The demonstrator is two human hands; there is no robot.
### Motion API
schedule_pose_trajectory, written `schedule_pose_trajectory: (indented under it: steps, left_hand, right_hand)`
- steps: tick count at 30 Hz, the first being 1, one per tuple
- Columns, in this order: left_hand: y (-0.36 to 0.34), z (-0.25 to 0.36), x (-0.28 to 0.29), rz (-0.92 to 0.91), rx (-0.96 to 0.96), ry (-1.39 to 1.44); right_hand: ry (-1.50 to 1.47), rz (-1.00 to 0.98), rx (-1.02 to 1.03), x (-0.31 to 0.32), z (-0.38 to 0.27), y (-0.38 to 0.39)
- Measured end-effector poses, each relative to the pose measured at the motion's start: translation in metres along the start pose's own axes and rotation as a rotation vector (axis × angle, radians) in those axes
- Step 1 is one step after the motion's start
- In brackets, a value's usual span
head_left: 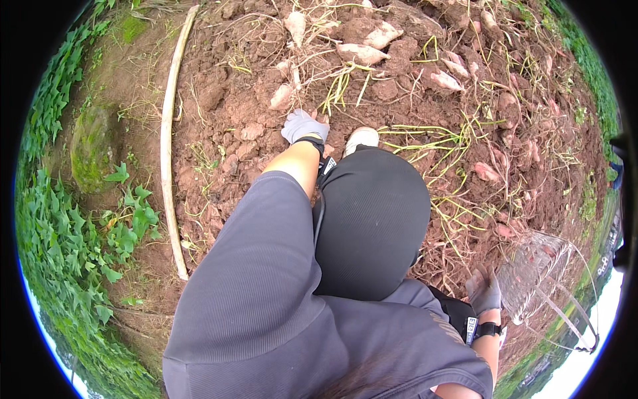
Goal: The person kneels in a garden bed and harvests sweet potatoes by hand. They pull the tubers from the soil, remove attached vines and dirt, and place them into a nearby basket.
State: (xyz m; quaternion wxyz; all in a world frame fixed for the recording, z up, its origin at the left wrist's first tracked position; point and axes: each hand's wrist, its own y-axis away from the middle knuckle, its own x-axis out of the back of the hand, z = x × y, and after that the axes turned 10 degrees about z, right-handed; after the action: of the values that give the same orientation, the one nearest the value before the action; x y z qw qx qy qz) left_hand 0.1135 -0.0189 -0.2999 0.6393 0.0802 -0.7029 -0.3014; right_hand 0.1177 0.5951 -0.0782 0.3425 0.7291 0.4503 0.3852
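My left hand [306, 125], in a grey glove, is down at the soil just beyond my knee. Its fingers are curled closed, and what they hold, if anything, is hidden. Next to it lies a pale sweet potato [282, 97], with thin roots and a dry stem running up to another sweet potato [296, 28]. On the right, my gloved right hand [484, 290] reaches low beside a see-through basket [531, 269] with a thin handle. Its fingers are partly smeared, so their grip does not show.
More sweet potatoes [362, 54] lie on the dug red soil ahead, with a reddish one [486, 172] to the right. Cut green stems [438, 136] are scattered near my shoe [362, 138]. A long wooden pole [167, 146] and a mossy rock [95, 147] are on the left, before leafy vines [56, 243].
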Motion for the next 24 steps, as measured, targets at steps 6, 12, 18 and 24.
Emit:
schedule_pose_trajectory:
  steps: [6,12,18,24]
  left_hand:
    - [-0.009,-0.014,0.014,-0.051,-0.041,0.048]
    - [-0.004,-0.015,0.012,0.027,-0.083,0.057]
    - [-0.006,-0.011,0.006,-0.113,-0.078,0.121]
    - [-0.004,-0.008,0.011,-0.078,-0.058,0.057]
  right_hand:
    - [-0.009,0.018,-0.002,-0.003,0.018,0.005]
    - [-0.039,0.069,-0.040,0.003,0.029,0.004]
    - [-0.025,0.012,0.008,0.004,0.034,0.004]
    - [0.044,0.056,0.015,-0.016,0.034,0.020]
